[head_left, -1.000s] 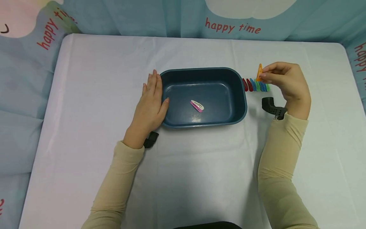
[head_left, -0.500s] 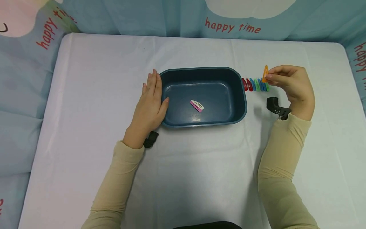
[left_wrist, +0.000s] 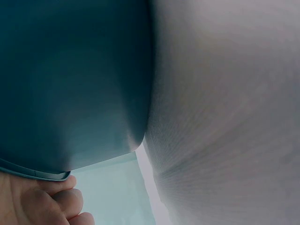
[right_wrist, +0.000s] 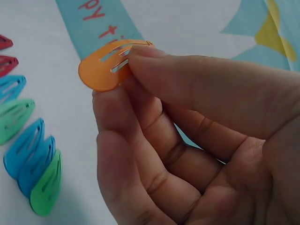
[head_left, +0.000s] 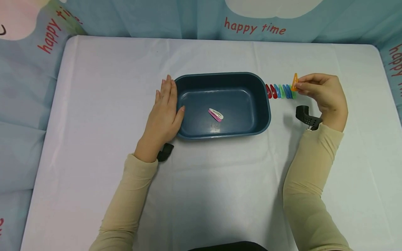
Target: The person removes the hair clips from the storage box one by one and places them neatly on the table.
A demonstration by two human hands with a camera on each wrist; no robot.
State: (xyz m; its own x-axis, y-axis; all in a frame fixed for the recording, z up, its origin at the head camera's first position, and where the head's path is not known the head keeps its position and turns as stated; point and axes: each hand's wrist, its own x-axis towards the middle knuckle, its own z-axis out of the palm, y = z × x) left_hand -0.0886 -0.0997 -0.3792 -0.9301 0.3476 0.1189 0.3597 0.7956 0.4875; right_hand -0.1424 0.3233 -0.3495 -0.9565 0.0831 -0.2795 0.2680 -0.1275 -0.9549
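Between thumb and fingertips, my right hand (head_left: 328, 96) pinches an orange snap hair clip (right_wrist: 105, 68), held above the right end of a row of clips. That row on the cloth has red (head_left: 274, 91), blue (right_wrist: 26, 147) and green (right_wrist: 46, 187) hair clips, side by side. My left hand (head_left: 161, 116) lies with straight fingers along the left rim of a dark blue rectangular basin (head_left: 220, 136), its thumb over the edge. Inside the basin, a white and a pink hair clip (head_left: 215, 115) lie together on the bottom.
A white cloth covers the table (head_left: 220, 195). The row of clips begins right beside the basin's right wall. A light blue printed curtain (head_left: 150, 19) hangs along the table's far and left edges. Black camera mounts (head_left: 307, 116) sit at both wrists.
My right hand has moved to the right with the orange hair clip, from over the middle of the row to its right end. The left hand stays at the basin's rim.
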